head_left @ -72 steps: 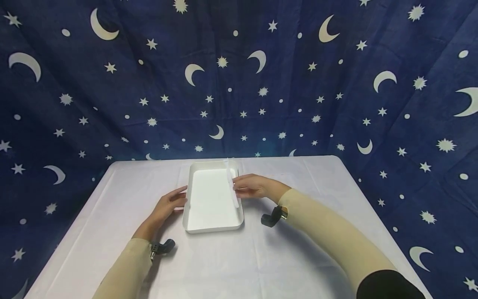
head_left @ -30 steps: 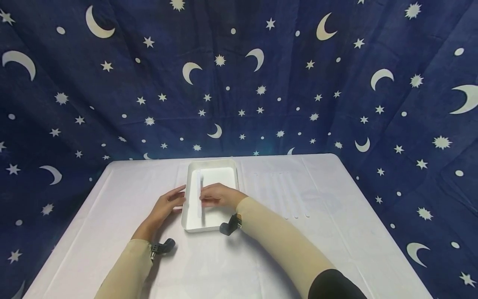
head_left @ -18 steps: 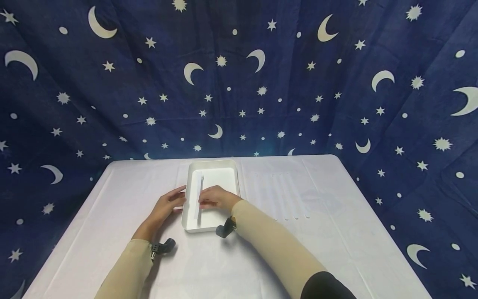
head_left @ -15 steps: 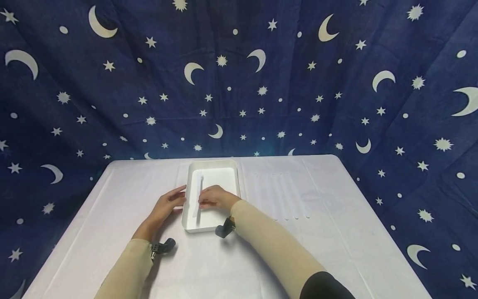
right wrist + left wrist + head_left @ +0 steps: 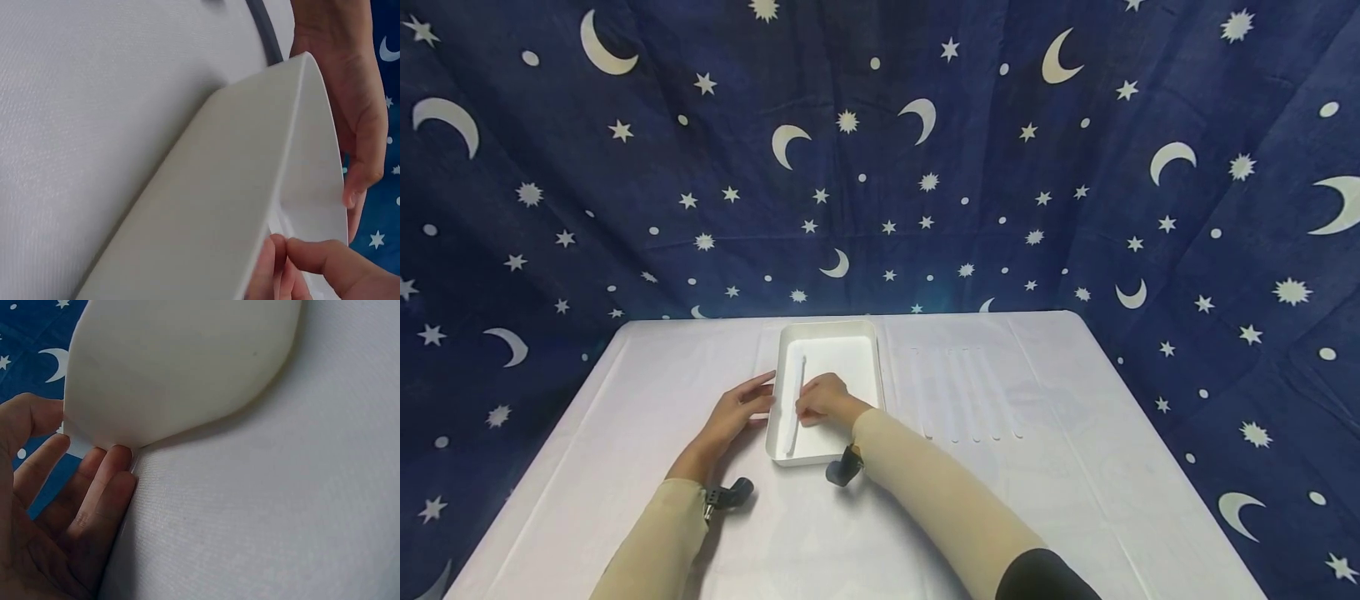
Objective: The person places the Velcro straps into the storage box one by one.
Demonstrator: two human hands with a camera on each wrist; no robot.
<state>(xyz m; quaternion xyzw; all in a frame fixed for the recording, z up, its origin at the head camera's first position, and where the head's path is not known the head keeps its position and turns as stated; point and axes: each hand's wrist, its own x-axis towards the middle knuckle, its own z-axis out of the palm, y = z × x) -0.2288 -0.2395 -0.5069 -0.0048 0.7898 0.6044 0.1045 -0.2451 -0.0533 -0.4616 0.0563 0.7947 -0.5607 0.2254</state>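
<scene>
Right now, the right hand pinches a slim white stick between thumb and fingertips, down inside a shallow white tray. The stick is towards the tray's left side, running lengthwise near the left wall and leaning a little, its far end near the top of the tray and its near end close to the front wall. In the right wrist view the thumb and forefinger tips come together just inside the wall (most of the stick is hidden there, so how firmly it is held I cannot tell). Meanwhile the left hand is relaxed rather than clenched, its fingers extended and touching the outside of the tray's left wall. Seen from the left wrist, the fingertips touch the tray's pale outer side, low down where it meets the cloth. To the right of the tray, apart from it, five faint whitish strips lie side by side on the white tablecloth, roughly parallel and slanting slightly, their rounded near ends showing most clearly. Both forearms wear beige sleeves, with black fabric showing further up the right arm, and a small black wrist camera sticks out at each wrist. Behind the table hangs a dark blue curtain scattered with pale moons, stars and dots.
</scene>
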